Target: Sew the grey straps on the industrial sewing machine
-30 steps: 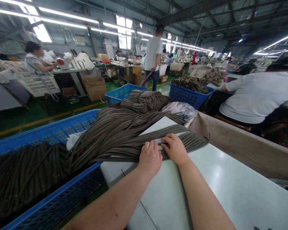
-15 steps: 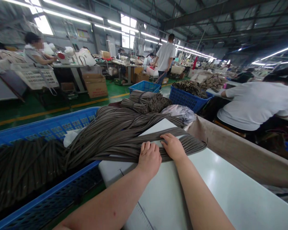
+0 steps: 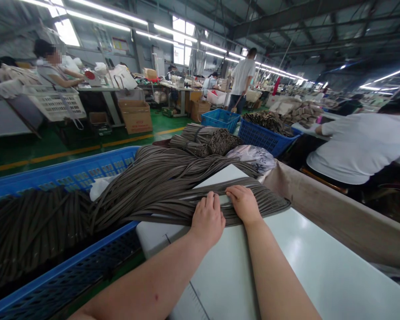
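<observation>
Long grey-brown straps (image 3: 166,178) lie in a thick layer across the corner of a white tabletop (image 3: 293,258), their looped ends at the right. My left hand (image 3: 208,218) lies over the near straps with fingers curled round them. Just right of it, my right hand (image 3: 245,204) is closed on the straps, thumb and fingertips close together at their upper part. A small strip of tabletop shows between the hands. The undersides of both hands are hidden. Leftward, the straps run down into a blue plastic crate (image 3: 63,175).
Tied strap bundles (image 3: 203,138) are piled behind the table. A beige cloth-covered panel (image 3: 333,213) borders its right side. Farther off stand a filled blue basket (image 3: 266,135), a lighter blue crate (image 3: 220,119) and a cardboard box (image 3: 135,116). A person in white (image 3: 356,146) bends over at the right.
My right fingers have drawn in slightly on the straps; my left hand has barely moved. In the background, the walking person and the lighter blue crate have shifted right.
</observation>
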Action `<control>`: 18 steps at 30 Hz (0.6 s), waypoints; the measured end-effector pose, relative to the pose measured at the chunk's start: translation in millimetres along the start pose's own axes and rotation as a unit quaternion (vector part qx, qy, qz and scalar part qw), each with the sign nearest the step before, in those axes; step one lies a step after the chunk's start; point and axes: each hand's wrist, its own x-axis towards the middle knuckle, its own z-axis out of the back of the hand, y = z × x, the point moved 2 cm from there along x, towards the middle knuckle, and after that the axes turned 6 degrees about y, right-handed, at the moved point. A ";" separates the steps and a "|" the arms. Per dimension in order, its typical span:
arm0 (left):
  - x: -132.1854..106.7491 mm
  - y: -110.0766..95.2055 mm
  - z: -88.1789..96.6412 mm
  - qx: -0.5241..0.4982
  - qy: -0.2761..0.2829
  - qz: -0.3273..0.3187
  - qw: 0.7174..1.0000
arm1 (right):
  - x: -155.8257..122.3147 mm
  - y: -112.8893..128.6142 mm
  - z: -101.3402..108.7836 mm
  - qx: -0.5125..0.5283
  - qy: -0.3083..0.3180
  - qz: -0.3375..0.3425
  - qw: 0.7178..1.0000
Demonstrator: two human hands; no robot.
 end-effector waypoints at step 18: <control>-0.5 -2.0 4.3 0.001 0.007 -0.021 1.000 | 2.6 11.1 -5.9 -0.001 0.014 -0.003 1.000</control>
